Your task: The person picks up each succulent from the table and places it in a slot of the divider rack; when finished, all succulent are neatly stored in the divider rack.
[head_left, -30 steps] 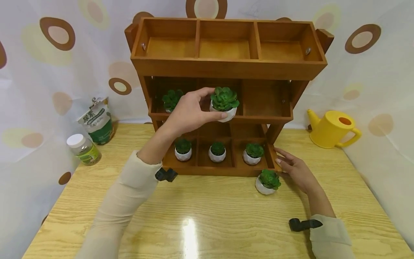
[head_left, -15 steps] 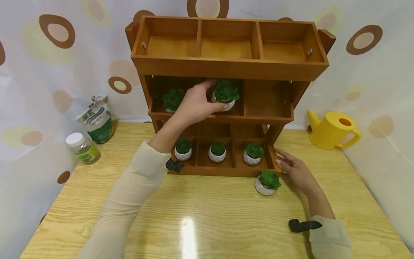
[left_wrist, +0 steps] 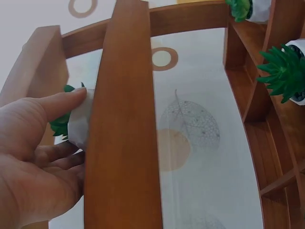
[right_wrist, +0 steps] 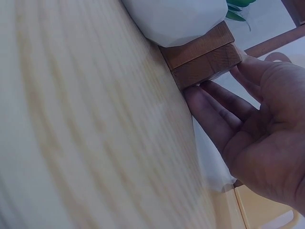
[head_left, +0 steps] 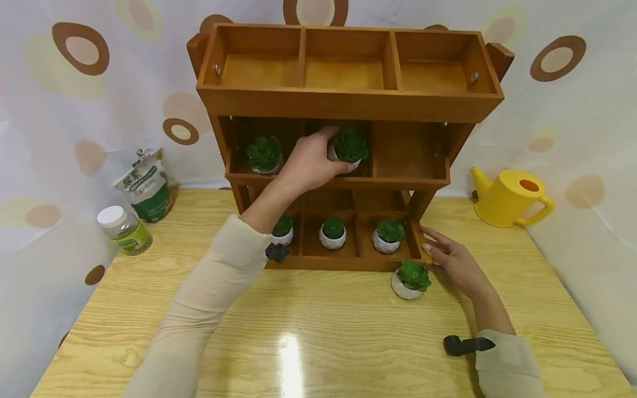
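Observation:
My left hand (head_left: 313,160) grips a potted succulent (head_left: 350,145) in a white pot, inside the middle compartment of the wooden shelf's (head_left: 348,105) middle tier. In the left wrist view, thumb and fingers lie around the white pot (left_wrist: 80,119), partly hidden behind a wooden board. My right hand (head_left: 455,265) rests its fingertips against the bottom tier's right end; the right wrist view shows them touching the wooden corner (right_wrist: 207,64). Just left of that hand, another succulent (head_left: 410,279) stands on the table in front of the shelf.
One succulent (head_left: 265,155) sits in the middle tier's left compartment. Each bottom compartment holds a small potted plant (head_left: 333,233). A yellow watering can (head_left: 510,198) stands at right; a lidded jar (head_left: 124,229) and a green-and-white pouch (head_left: 146,188) stand at left on the wooden table (head_left: 348,342).
My left hand has moved the succulent back and slightly right, from in front of the middle tier into its middle compartment. The right hand has stayed at the shelf's corner.

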Demonstrator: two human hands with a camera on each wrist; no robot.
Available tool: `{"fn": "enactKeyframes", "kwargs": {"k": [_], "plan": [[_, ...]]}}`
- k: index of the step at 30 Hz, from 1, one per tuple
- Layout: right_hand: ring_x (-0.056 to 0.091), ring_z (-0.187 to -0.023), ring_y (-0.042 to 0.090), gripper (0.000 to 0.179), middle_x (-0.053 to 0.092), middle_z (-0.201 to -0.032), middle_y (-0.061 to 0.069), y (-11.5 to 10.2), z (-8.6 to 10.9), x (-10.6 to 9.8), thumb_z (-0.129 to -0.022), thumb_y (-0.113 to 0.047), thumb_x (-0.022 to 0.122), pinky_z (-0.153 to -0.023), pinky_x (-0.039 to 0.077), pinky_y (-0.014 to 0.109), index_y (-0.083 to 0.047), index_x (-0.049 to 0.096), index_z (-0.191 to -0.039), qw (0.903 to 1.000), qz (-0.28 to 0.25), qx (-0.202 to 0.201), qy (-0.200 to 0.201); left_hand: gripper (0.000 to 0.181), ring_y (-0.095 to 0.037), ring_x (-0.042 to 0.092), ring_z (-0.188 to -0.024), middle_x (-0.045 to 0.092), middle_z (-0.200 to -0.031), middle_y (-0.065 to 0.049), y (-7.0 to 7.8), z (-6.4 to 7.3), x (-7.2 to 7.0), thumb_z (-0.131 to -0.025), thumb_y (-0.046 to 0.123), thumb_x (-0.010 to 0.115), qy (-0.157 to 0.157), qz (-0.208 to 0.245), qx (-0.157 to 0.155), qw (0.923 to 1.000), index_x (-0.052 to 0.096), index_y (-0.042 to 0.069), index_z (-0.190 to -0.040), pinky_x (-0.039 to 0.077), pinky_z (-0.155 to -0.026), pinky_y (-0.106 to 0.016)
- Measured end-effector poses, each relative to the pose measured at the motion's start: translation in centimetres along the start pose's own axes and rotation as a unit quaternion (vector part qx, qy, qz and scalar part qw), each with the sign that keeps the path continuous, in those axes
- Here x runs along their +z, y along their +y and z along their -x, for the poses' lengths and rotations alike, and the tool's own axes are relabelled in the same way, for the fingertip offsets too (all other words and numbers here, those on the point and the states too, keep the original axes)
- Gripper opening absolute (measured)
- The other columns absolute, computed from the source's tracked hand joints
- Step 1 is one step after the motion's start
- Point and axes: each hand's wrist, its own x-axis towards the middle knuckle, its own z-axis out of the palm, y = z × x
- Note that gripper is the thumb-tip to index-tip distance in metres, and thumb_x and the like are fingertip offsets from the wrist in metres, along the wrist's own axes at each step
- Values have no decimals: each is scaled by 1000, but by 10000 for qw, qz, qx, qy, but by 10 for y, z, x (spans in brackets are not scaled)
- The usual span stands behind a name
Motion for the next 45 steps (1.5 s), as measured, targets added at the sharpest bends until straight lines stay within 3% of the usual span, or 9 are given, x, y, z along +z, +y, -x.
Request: {"fn": "enactKeyframes", "kwargs": {"k": [4, 8, 10, 19, 30, 36, 39, 42, 45], "plan": [[55, -135, 28, 62, 33, -163, 18, 0, -1, -1, -107, -42, 48, -97, 56, 41, -29, 25, -163, 10000, -41, -51, 17, 76, -26, 57, -132, 56, -148, -7, 0, 0, 2, -91, 39, 75, -56, -139, 55, 9999, 43, 13, -153, 47, -110, -40], [59, -125, 8, 63, 34, -163, 18, 1, -1, -2, -106, -44, 49, -97, 57, 40, -28, 26, -162, 9999, -57, -88, 58, 77, -26, 58, -130, 55, -149, -8, 1, 1, 2, -92, 39, 74, -272, -242, 55, 9993, 40, 12, -155, 48, -109, -41], [59, -123, 4, 63, 35, -163, 18, 2, -1, -2, -106, -44, 50, -97, 57, 40, -28, 27, -162, 9999, -71, -82, 58, 77, -27, 57, -131, 54, -151, -9, 1, 2, 2, -93, 39, 73, -384, -287, 35, 9988, 38, 12, -156, 48, -109, -42], [48, -140, 40, 62, 34, -163, 19, 1, -1, -1, -107, -43, 48, -98, 56, 42, -27, 26, -162, 10000, -29, -65, 50, 73, -30, 50, -139, 52, -152, -10, 2, 6, 2, -92, 35, 75, -184, -590, 96, 9980, 44, 9, -153, 42, -116, -43], [45, -142, 41, 62, 32, -164, 17, 1, -1, -1, -106, -44, 48, -98, 56, 43, -29, 26, -162, 10000, 1, -74, 17, 76, -28, 50, -140, 49, -155, -7, 0, 15, 1, -91, 26, 77, 100, -416, 178, 9989, 40, 14, -156, 43, -115, -43], [44, -142, 43, 63, 31, -164, 18, 1, -2, -1, -106, -44, 49, -97, 57, 41, -28, 26, -162, 10000, -45, -55, 15, 75, -27, 47, -143, 48, -156, -4, 0, 28, -3, -92, 31, 77, 322, -283, 191, 9989, 40, 18, -156, 41, -116, -45], [44, -142, 44, 63, 31, -164, 19, 1, -2, 0, -106, -43, 48, -97, 57, 40, -28, 25, -163, 10000, -78, -32, 12, 74, -24, 48, -142, 50, -155, -2, 4, 39, -6, -91, 34, 78, 643, -92, 398, 9971, 44, 20, -154, 41, -116, -43], [43, -142, 44, 63, 31, -164, 19, 0, -2, 0, -106, -44, 48, -96, 57, 39, -27, 25, -163, 9999, -97, -7, 34, 73, -21, 53, -137, 54, -151, -2, 9, 51, -8, -89, 35, 80, 931, 217, 815, 9921, 47, 19, -152, 45, -113, -38], [43, -143, 43, 64, 30, -165, 19, 0, -1, 1, -106, -45, 49, -98, 57, 41, -27, 25, -163, 9999, -88, 10, 47, 72, -20, 56, -133, 58, -148, -3, 13, 62, -7, -87, 34, 82, 1018, 646, 1247, 9848, 51, 18, -150, 48, -109, -34]]}}
